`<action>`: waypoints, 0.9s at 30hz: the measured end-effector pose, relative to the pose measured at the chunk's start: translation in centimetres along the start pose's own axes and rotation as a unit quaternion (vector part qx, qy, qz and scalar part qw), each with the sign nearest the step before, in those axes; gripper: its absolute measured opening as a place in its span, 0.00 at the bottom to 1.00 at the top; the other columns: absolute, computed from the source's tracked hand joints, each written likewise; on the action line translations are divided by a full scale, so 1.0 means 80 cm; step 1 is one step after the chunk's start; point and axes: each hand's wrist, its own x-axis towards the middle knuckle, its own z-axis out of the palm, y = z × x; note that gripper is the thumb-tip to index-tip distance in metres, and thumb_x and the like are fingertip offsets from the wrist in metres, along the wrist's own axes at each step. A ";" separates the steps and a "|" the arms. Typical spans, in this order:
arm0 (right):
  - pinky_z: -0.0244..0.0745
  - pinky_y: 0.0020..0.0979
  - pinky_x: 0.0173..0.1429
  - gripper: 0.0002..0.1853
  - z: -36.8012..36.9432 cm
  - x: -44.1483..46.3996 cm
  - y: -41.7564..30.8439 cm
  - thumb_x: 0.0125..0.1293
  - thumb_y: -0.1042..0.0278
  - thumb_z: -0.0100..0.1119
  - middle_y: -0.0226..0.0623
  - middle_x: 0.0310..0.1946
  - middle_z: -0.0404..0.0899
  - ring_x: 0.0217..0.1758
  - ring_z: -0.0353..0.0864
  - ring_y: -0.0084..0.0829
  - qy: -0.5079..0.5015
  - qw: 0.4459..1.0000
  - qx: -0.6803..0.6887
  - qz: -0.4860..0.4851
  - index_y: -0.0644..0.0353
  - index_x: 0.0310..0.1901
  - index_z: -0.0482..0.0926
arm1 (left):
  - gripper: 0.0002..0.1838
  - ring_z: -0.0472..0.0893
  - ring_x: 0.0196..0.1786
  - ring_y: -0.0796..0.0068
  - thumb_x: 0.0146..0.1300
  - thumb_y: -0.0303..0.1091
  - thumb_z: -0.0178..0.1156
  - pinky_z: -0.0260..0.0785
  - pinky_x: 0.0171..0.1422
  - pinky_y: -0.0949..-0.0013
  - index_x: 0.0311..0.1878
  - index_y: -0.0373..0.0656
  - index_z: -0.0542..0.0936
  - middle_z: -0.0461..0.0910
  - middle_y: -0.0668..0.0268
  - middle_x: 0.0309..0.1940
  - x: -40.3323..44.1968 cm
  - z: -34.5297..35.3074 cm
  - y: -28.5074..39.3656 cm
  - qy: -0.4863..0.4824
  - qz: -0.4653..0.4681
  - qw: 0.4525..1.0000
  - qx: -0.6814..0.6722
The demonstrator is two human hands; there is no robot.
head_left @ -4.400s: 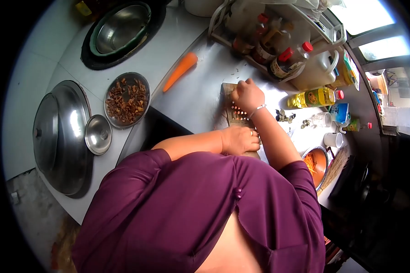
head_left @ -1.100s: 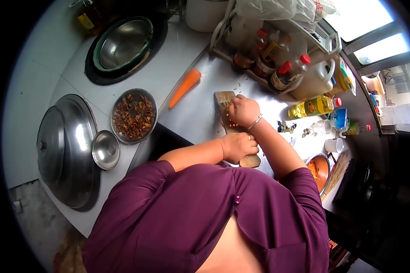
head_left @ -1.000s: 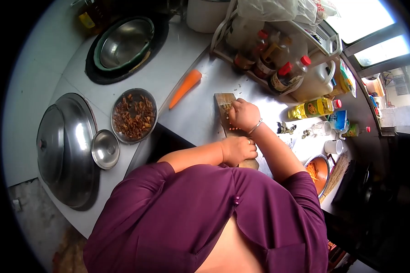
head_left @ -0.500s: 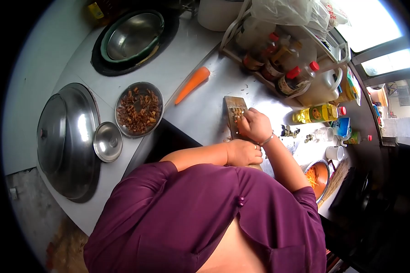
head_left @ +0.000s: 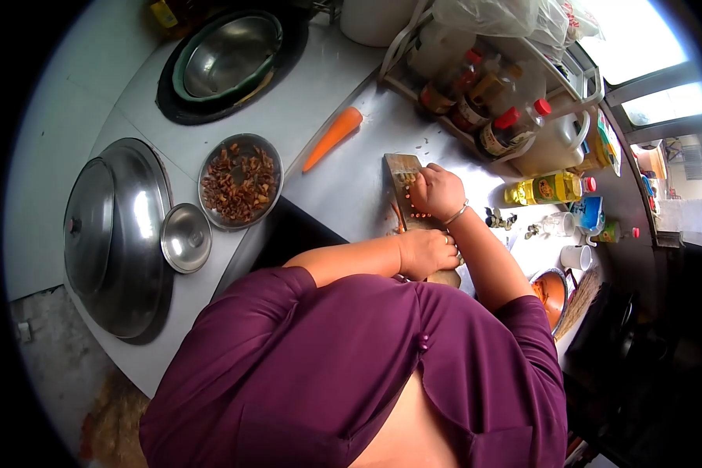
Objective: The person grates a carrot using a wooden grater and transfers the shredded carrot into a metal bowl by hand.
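Note:
A long wooden grater [head_left: 402, 168] with rows of holes lies slanted on the metal worktop, running from its far end down toward my body. My left hand [head_left: 429, 253], wearing a ring, is closed around the grater's near part. My right hand [head_left: 438, 191], with a bracelet at the wrist, is closed in a fist and pressed on the holed section; what lies under its fingers is hidden. Orange shreds [head_left: 398, 218] show beside the grater, and orange spots show in its holes. A whole peeled carrot [head_left: 333, 139] lies apart to the left.
Left of me are a bowl of brown dried pieces [head_left: 242, 183], a small steel lid [head_left: 186, 238] and a large domed lid [head_left: 121, 242]. A rack [head_left: 437, 117] with sauce bottles stands behind. An oil bottle [head_left: 544, 189], a white cup [head_left: 575, 257] and an orange-lined basin [head_left: 551, 296] are at right.
My right hand has slid along the grater, away from my body toward its far end. My left hand still holds the near part, and the view has shifted slightly.

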 end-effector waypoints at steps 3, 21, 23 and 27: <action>0.77 0.43 0.32 0.12 0.000 0.004 0.001 0.63 0.63 0.53 0.40 0.25 0.79 0.26 0.79 0.47 0.002 1.000 0.007 -0.011 0.56 0.25 0.79 | 0.19 0.77 0.48 0.61 0.40 0.38 0.66 0.71 0.53 0.63 0.39 0.45 0.79 0.79 0.65 0.40 0.000 0.000 0.001 -0.004 -0.010 1.000 0.006; 0.78 0.37 0.46 0.27 0.017 0.005 0.064 0.70 0.43 0.49 0.45 0.34 0.85 0.39 0.84 0.39 -0.227 0.939 0.124 0.228 0.63 0.43 0.82 | 0.09 0.78 0.43 0.61 0.54 0.39 0.56 0.75 0.48 0.63 0.32 0.44 0.76 0.78 0.65 0.32 -0.002 0.019 0.015 0.053 0.077 0.995 -0.019; 0.78 0.29 0.34 0.22 -0.018 0.009 0.041 0.70 0.51 0.53 0.37 0.33 0.83 0.30 0.82 0.26 -0.241 0.850 0.298 0.362 0.64 0.48 0.80 | 0.09 0.78 0.44 0.61 0.54 0.39 0.56 0.74 0.49 0.62 0.33 0.44 0.76 0.78 0.66 0.33 -0.005 0.024 0.014 0.053 0.075 0.995 -0.028; 0.77 0.28 0.32 0.22 -0.021 -0.010 0.061 0.67 0.49 0.58 0.35 0.37 0.81 0.31 0.79 0.26 -0.167 0.751 0.451 0.452 0.60 0.52 0.78 | 0.09 0.78 0.46 0.61 0.55 0.40 0.56 0.73 0.52 0.62 0.34 0.45 0.76 0.77 0.65 0.34 -0.006 0.017 0.013 0.031 0.051 0.997 -0.048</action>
